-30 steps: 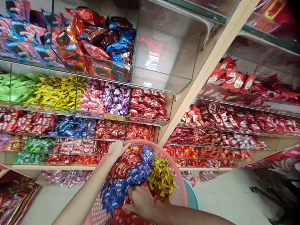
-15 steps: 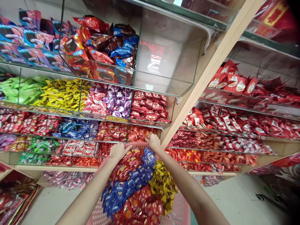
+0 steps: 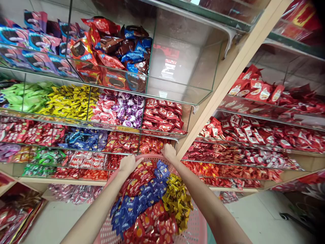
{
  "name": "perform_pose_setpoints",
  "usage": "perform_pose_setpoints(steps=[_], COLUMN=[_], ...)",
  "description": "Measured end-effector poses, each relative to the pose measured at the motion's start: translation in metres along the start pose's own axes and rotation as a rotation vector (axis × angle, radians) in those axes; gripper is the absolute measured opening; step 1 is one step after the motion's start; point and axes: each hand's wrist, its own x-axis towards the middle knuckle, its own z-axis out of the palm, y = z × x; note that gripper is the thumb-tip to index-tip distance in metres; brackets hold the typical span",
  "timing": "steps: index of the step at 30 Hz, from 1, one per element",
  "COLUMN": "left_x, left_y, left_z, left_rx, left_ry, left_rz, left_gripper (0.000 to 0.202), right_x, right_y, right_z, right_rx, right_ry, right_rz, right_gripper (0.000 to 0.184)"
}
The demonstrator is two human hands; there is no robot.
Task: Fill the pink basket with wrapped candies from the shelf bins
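Note:
A pink perforated plastic basket [image 3: 195, 227] sits low in the middle, heaped with red, blue and yellow wrapped candies [image 3: 149, 200]. My left hand [image 3: 128, 163] grips the basket's far rim, fingers curled over it. My right hand [image 3: 169, 151] is closed a little to the right on the same far rim, just below a glass shelf bin of red candy packets [image 3: 152, 145]. Both forearms reach forward over the basket.
Glass-fronted shelf bins [image 3: 162, 115] hold sorted sweets: green, yellow, purple-and-white, red, blue. One glass bin [image 3: 182, 64] at upper middle holds nothing. A slanted wooden upright [image 3: 225, 81] separates more shelves of red packets [image 3: 254, 135] on the right. Pale floor lies below right.
My right hand left the candies inside the basket and rose to the far rim, where it now stays closed. The left hand kept its hold. The view tilted slightly.

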Motion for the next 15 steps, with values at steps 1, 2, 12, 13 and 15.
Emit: perform_pose_setpoints(steps=[1,2,12,13,15], left_x=[0.0,0.0,0.0,0.0,0.0], left_y=[0.0,0.0,0.001,0.001,0.0], left_z=[0.0,-0.001,0.001,0.001,0.0], left_rx=[-0.004,-0.008,-0.011,-0.011,-0.008], left_ry=[-0.006,-0.013,-0.012,-0.014,-0.019], left_rz=[-0.005,-0.013,-0.017,-0.019,-0.016], left_gripper=[0.074,0.074,0.073,0.072,0.073], right_x=[-0.002,-0.005,-0.037,-0.043,-0.055], right_y=[0.001,0.003,0.013,0.014,0.016], right_z=[-0.003,-0.006,-0.036,-0.035,-0.032], right_rx=[0.001,0.003,0.298,0.429,0.711], right_ry=[0.019,0.039,0.281,0.303,0.294], right_rz=[-0.01,-0.022,-0.241,-0.294,-0.372], right_gripper=[0.02,0.02,0.016,0.017,0.018])
